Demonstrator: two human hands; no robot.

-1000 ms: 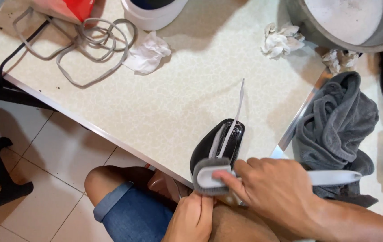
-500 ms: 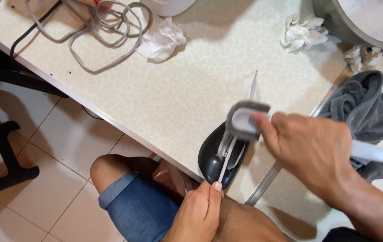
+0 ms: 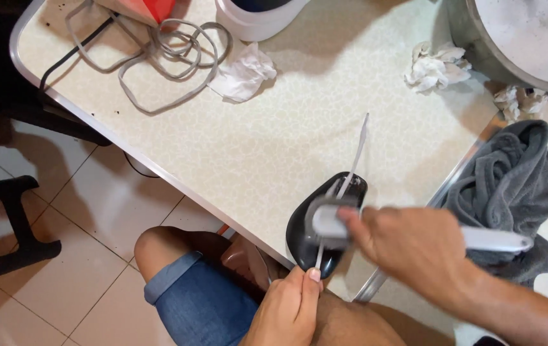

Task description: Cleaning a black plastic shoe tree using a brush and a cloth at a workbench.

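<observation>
The brush head point(image 3: 330, 221) has dropped back onto the black shoe point(image 3: 325, 227) at lower centre; the right hand point(image 3: 415, 250) grips its handle, the left hand point(image 3: 286, 307) pinches the shoe's heel, so short firm strokes suit.

Cream speckled tabletop point(image 3: 274, 134) — bearing coiled grey cable point(image 3: 158, 61), crumpled tissues point(image 3: 243, 72), grey towel point(image 3: 511, 186), black shoe point(image 3: 322, 221) at edge.

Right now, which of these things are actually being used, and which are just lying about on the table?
In use:
left hand, steadying the black shoe at the table edge
right hand, holding the white brush on the shoe
white lace

Lying about:
grey cable
crumpled tissues
grey towel
metal pot
</observation>
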